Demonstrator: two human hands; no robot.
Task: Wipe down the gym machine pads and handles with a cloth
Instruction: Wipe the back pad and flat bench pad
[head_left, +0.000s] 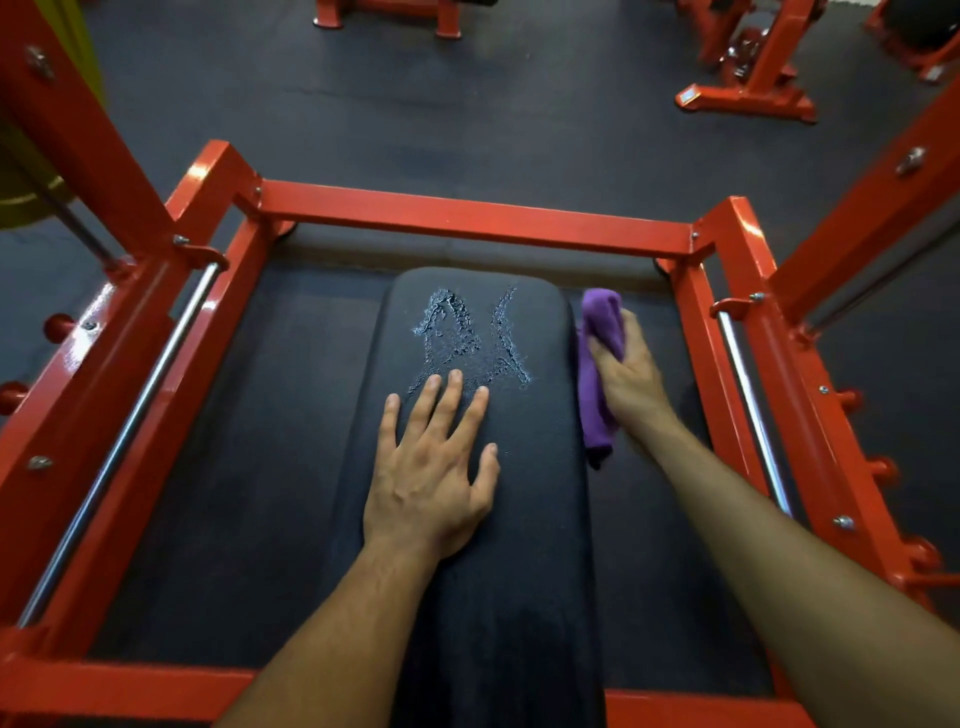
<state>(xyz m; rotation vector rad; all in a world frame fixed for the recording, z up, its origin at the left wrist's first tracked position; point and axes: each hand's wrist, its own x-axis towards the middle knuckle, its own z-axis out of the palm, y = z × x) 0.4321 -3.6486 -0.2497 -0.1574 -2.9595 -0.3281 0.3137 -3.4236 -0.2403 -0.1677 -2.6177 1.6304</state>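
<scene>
A long black bench pad (483, 561) runs down the middle of a red machine frame (467, 213). Near its far end the vinyl is cracked and worn (467, 338). My left hand (434, 467) lies flat on the pad with fingers spread, fingertips just below the worn patch. My right hand (626, 371) grips a purple cloth (600, 364) against the pad's right side edge; the cloth hangs down along that edge.
A dark foam roller (467, 254) crosses the frame beyond the pad's far end. Chrome guide rods (130, 431) run along both red side rails. Red pegs (60, 326) stick out at the left. Other red machine bases (748, 93) stand on the dark rubber floor beyond.
</scene>
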